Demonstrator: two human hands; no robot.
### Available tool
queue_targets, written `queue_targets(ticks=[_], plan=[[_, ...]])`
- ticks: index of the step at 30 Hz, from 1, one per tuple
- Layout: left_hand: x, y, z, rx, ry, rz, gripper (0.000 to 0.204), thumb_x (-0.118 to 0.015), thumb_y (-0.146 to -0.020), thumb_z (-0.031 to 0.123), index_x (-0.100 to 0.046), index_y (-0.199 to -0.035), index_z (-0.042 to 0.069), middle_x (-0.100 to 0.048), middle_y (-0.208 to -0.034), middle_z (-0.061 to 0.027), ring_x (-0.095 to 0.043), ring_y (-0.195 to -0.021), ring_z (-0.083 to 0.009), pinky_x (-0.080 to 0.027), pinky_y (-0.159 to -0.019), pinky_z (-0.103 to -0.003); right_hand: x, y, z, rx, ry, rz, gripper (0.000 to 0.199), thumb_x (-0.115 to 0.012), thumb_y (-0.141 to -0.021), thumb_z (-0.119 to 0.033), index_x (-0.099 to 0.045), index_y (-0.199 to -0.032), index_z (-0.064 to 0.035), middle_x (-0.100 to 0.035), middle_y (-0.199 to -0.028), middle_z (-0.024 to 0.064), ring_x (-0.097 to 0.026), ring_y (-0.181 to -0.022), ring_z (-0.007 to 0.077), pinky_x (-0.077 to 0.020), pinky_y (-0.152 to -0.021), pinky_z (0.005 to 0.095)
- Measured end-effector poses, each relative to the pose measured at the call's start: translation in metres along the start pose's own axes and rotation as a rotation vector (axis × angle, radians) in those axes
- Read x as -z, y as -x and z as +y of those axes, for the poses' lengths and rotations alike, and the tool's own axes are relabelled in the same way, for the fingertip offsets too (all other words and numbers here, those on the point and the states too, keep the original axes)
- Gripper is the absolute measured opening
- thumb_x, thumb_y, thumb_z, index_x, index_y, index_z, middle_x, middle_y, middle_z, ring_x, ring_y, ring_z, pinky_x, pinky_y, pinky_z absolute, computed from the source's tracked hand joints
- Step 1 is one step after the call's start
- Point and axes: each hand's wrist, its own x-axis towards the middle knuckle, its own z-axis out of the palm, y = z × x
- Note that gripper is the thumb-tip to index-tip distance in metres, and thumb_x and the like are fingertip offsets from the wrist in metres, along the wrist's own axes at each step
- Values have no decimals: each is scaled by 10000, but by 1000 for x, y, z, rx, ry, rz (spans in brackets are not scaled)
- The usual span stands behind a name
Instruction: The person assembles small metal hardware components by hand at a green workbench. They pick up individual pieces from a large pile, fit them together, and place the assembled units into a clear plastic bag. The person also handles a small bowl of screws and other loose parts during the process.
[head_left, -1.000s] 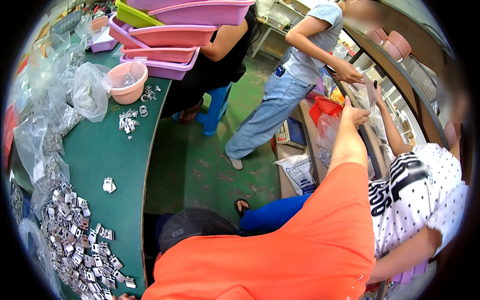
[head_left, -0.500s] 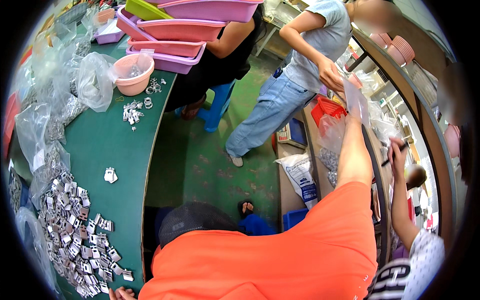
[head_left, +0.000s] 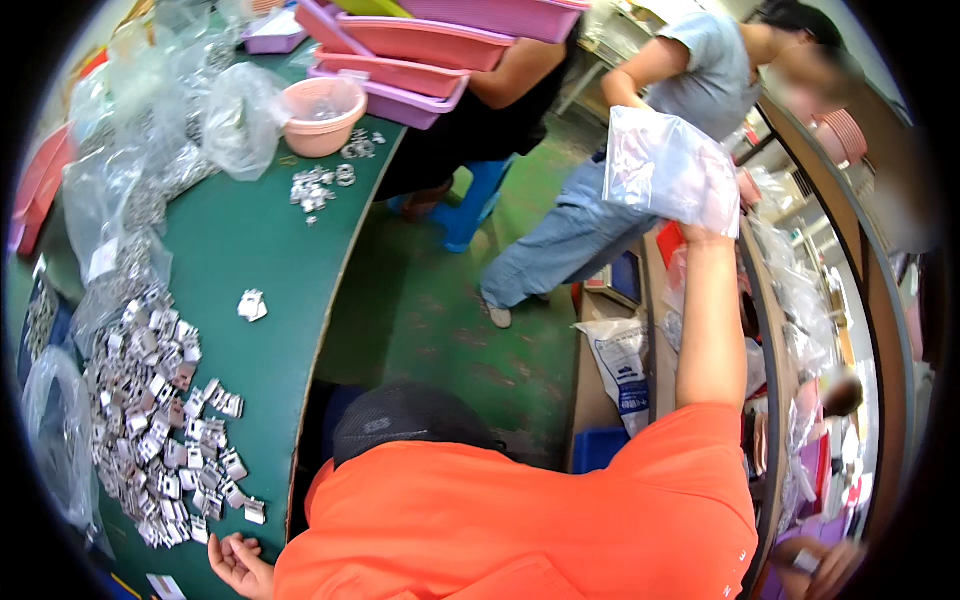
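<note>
My right arm reaches out to the far right, and my right hand [head_left: 716, 192] shows blurred through a clear plastic bag [head_left: 650, 165], gripping its lower right part. The bag hangs in front of a standing person in a grey T-shirt [head_left: 700, 65], whose hand is hidden behind it. My left hand [head_left: 240, 563] rests at the table's near edge, palm partly up, fingers loosely bent and apart, holding nothing. Just beyond it spreads a heap of small silvery metal clips [head_left: 165, 430]. A few more clips [head_left: 252, 306] lie apart on the green table [head_left: 250, 230].
Filled clear bags [head_left: 140, 190] line the table's left side. A pink bowl [head_left: 322, 125] stands near small metal parts [head_left: 313, 188]. Stacked pink and purple baskets [head_left: 420, 75] rise at the back, by a seated person and a blue stool [head_left: 470, 205]. Shelving [head_left: 600, 390] runs along the right.
The clear bag has swung left and opened out to face me, now covering my right hand. My left hand has come further into view. The co-worker's hand with a pen at right has dropped lower.
</note>
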Motion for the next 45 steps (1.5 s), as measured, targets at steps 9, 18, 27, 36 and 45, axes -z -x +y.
queue_targets(ticks=[9,18,27,36,45], plan=[[-6,4,30,124,80,-4,283,-621,-898,48,-551,-1168,0,-634,-970,-82,-604,-789,-117,-506,-691,-243,-223,47,108,-593,-556,-653,421,-486,-990,-362,-557,-1241,-31,-639,-1154,106,-622,-1017,215,-528,-820,372],[-26,2,60,-55,899,-398,1093,-822,-749,161,-51,-1524,143,-305,-1499,-162,-310,-1384,-271,-309,-1093,-432,-419,275,204,-1070,-505,-1166,261,-505,-995,-286,-582,-1068,-47,-643,-842,73,-626,-678,165,-511,-582,283],[94,60,44,-7,930,377,396,-349,-1037,217,-351,-1420,120,-491,-1347,-204,-559,-1170,-290,-509,-924,-450,-454,351,231,446,-249,-1776,228,-623,-828,-48,-625,-1056,-43,-644,-1074,111,-616,-1002,268,-499,-849,374],[99,51,38,92,1066,421,565,-335,-1009,470,-394,-1358,29,-425,-1374,-290,-410,-1295,-431,-373,-1040,-551,-511,350,239,1347,138,-1837,350,-645,-816,-170,-648,-1157,-95,-560,-1314,0,-477,-1267,214,-255,-1113,514],[110,47,29,104,1120,415,655,-324,-996,519,-357,-1384,-8,-421,-1383,-292,-407,-1301,-423,-363,-1056,-542,-519,348,244,1381,312,-1726,422,-614,-828,-104,-592,-1250,-105,-512,-1372,-31,-483,-1256,193,-284,-1113,480]])
